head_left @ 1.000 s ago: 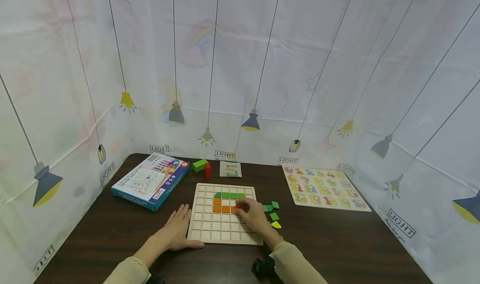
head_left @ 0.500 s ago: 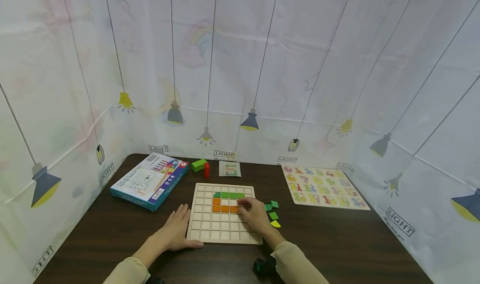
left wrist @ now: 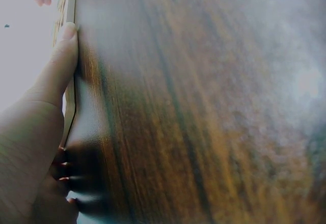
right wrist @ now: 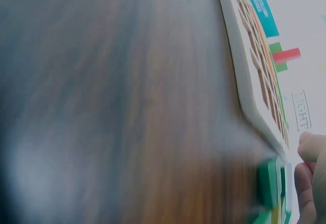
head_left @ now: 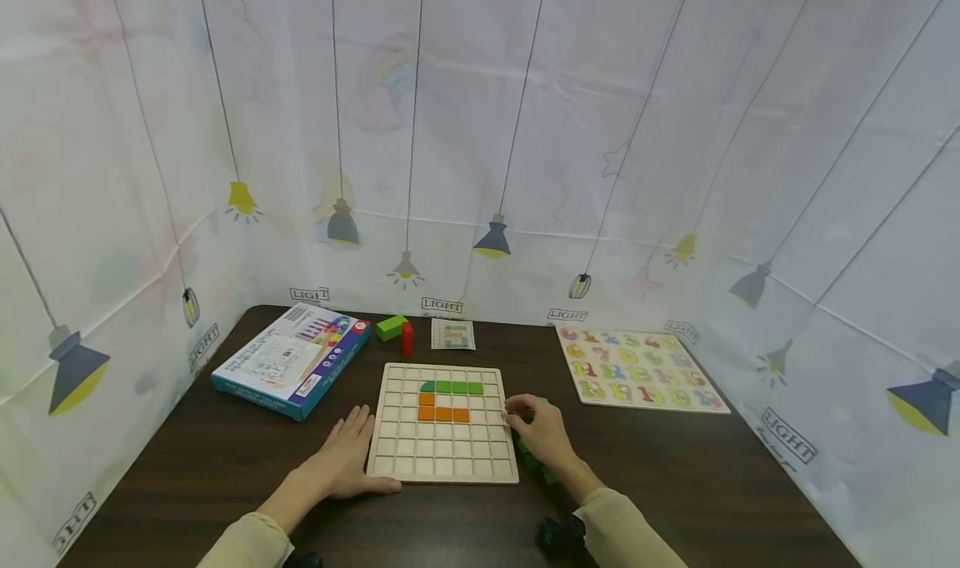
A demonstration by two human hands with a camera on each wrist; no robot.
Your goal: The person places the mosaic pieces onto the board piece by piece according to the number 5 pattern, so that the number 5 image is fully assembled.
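Note:
A wooden grid board (head_left: 442,449) lies on the dark table, seen in the head view. Several green tiles (head_left: 452,387) form a row on it, with orange tiles (head_left: 443,415) below. My left hand (head_left: 341,460) lies with straight fingers at the board's left side, its thumb by the near left corner. Just off the board's right edge is my right hand (head_left: 542,430), fingers bent, thumb and fingertips close together. A reddish patch shows between its fingers in the right wrist view; whether it is a piece or skin I cannot tell. Under that hand, green pieces (right wrist: 270,182) are partly hidden.
At the back left lies a blue and white box (head_left: 292,360). A light green block (head_left: 391,327), a red block (head_left: 407,338) and a pattern card (head_left: 453,334) sit behind the board. A number puzzle board (head_left: 637,368) is at the right. A patterned curtain (head_left: 480,135) hangs behind the table.
My right hand has moved right, from above the tiles on the board to beyond its right edge, over the green pieces. My left hand stays in place. The head view has shifted slightly.

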